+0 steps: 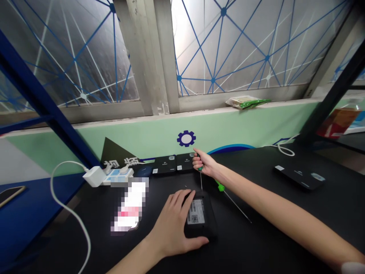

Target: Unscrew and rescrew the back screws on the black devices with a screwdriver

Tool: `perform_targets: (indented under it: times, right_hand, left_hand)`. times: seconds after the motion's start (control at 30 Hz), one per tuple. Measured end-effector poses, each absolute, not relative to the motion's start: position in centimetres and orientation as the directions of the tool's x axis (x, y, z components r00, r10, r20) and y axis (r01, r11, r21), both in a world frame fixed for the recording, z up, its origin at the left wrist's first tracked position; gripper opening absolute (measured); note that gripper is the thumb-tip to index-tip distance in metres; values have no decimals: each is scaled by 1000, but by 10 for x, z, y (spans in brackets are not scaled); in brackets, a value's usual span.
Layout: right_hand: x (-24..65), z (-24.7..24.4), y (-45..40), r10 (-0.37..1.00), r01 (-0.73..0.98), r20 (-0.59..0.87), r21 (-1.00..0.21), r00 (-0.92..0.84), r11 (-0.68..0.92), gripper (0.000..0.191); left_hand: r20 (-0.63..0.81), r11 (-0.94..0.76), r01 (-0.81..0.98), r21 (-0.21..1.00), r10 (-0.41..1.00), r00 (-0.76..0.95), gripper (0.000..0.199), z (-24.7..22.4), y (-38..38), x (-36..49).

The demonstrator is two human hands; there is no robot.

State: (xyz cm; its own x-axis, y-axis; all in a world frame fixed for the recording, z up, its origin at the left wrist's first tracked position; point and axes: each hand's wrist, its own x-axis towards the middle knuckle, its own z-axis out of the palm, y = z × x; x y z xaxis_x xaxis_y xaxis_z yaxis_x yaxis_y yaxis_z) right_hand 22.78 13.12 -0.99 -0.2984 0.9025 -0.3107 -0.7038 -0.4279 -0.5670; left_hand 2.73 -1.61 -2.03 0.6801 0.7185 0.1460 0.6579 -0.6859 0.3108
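Observation:
A black set-top box (209,213) lies on the black table with its labelled side up. My left hand (172,224) grips it from the left, thumb along the near edge and fingers at the far edge. My right hand (203,163) is closed around the green handle of a screwdriver (201,182), held upright. Its shaft points down, with the tip at the far edge of the box. Under my right forearm lies a second screwdriver (221,187) with a bright green handle, partly hidden. A tiny screw (186,186) rests just beyond my left fingers.
Two black boxes (164,166) stand by the wall, and another black box (299,177) lies at right. A phone (134,201) with a blurred screen is at left, near a power strip (118,176) with a white charger (94,176) and trailing cable (68,207).

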Motion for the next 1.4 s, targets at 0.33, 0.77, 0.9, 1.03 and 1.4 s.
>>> perform_targets:
  times: [0.33,0.77,0.9,1.03,1.4]
  right_hand:
    - [233,-9,123,842,-704,-380,-469,-384,-533,34]
    - [222,-11,115,856,-690,-388,-515,-342,-509,34]
    - [220,-12,114,876,-674,-367,-563,-314,-477,32]
    - [218,-12,113,902,-658,-328,-617,-282,-431,31]
    - [210,-2,101,972,-597,-155,-768,-175,-230,29]
  left_hand:
    - [256,-789,570,228,614,747,103,-24,-18,24]
    - [210,-745,614,261,664,717,102,-25,-18,23]
    - [197,-734,608,302,672,714,102,-25,-17,22]
    - [161,-696,639,328,708,688,106,-23,-16,23]
    - [103,-636,688,349,756,646,107,-21,-18,23]
